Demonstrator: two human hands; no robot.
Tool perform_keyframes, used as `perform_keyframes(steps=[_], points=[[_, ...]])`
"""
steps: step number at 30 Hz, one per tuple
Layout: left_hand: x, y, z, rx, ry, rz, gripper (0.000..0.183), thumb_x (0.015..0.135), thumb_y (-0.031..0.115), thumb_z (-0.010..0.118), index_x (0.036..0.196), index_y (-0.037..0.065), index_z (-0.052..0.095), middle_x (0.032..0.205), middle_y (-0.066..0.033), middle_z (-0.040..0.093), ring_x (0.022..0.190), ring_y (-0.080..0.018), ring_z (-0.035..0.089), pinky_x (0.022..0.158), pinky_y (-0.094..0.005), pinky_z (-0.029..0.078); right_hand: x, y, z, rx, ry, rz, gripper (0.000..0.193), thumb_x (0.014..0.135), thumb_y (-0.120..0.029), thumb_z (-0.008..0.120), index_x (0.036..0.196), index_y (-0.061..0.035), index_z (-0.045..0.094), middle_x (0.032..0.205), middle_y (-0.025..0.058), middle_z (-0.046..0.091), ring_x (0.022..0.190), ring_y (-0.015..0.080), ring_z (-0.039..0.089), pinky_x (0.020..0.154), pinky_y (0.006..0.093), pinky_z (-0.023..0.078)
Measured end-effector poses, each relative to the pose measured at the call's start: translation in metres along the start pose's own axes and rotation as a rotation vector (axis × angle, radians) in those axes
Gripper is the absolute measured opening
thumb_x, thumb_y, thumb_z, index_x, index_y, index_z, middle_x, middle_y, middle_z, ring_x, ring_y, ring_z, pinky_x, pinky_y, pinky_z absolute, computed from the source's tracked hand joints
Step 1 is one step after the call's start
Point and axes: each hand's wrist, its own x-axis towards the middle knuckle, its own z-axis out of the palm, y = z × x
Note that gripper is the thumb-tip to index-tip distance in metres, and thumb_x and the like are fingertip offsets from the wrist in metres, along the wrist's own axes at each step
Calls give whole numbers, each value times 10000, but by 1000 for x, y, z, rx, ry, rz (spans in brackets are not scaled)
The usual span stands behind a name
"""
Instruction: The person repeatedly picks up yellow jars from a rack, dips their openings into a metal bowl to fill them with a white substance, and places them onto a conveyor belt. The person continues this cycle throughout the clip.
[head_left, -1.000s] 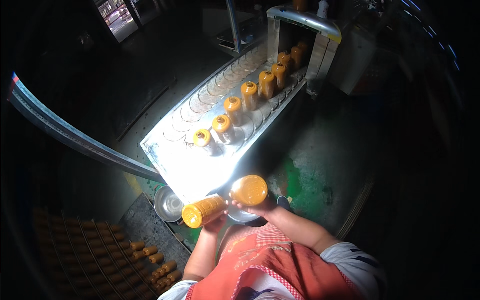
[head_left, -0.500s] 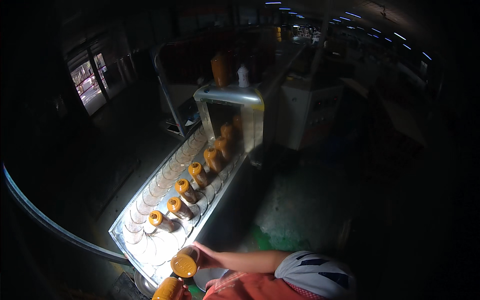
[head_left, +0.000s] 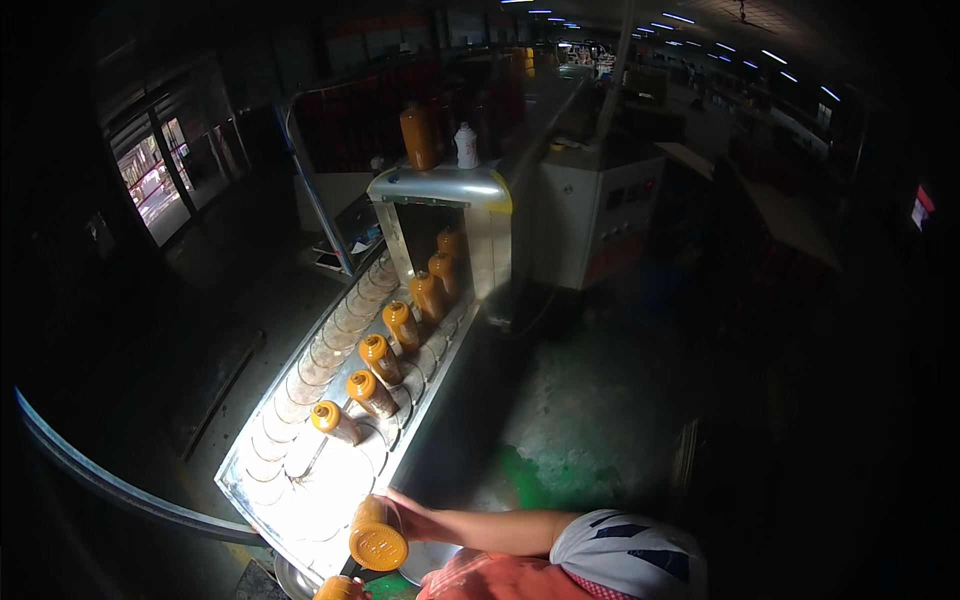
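Note:
At the lower edge my right hand point(head_left: 413, 517) is closed round an orange bottle point(head_left: 379, 546), whose round base faces the view. My right arm comes in from the right. Beside it, my left hand point(head_left: 361, 590) shows only as fingertips against a second orange bottle point(head_left: 336, 588), mostly cut off by the lower edge. Both held bottles are at the near end of a brightly lit conveyor point(head_left: 330, 490). Along the conveyor several upright orange bottles point(head_left: 371, 394) with small dark necks stand in a row leading into a metal tunnel opening point(head_left: 440, 192).
On top of the tunnel stand an orange bottle point(head_left: 420, 137) and a white bottle point(head_left: 466, 146). Right of it is a pale control cabinet point(head_left: 590, 215). A curved metal rail point(head_left: 110, 490) runs at the left, and a metal basin point(head_left: 292, 580) sits below the conveyor's near end.
The row of bottles has moved along the conveyor toward the tunnel. My left hand and its bottle have dropped farther out of the lower edge. The view has shifted slightly.

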Motion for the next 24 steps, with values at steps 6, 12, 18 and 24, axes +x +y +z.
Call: perform_keyframes(steps=[6,12,18,24], points=[[-20,-66,20,-194,-55,-21,648,991,616,375,1404,130,488,1270,-291,555,985,-449,611,745,-435,576,-12,-49,-48,25,16,104,649,1003,-627,291,1355,-123,501,1299,91,591,1196,236,564,1025,422,449],[-5,-130,35,-310,-137,77,686,1002,618,345,1396,74,482,1244,-322,553,947,-462,611,715,-424,578,-47,-98,-73,-32,155,152,614,977,-572,319,1336,-107,497,1338,108,544,1251,247,504,1036,446,408],[47,-149,30,-373,-181,2,665,1002,603,359,1377,73,504,1251,-321,561,1012,-459,598,793,-473,560,5,-149,-103,-118,203,171,503,982,-485,386,1273,-111,554,1222,105,607,1144,248,564,980,401,446],[95,-120,65,-233,335,306,636,964,615,427,1254,74,592,1111,-198,660,1018,-381,639,863,-537,532,52,-215,-113,-222,282,-148,372,965,-301,549,1215,-38,633,1126,67,661,1008,188,629,910,329,496]])
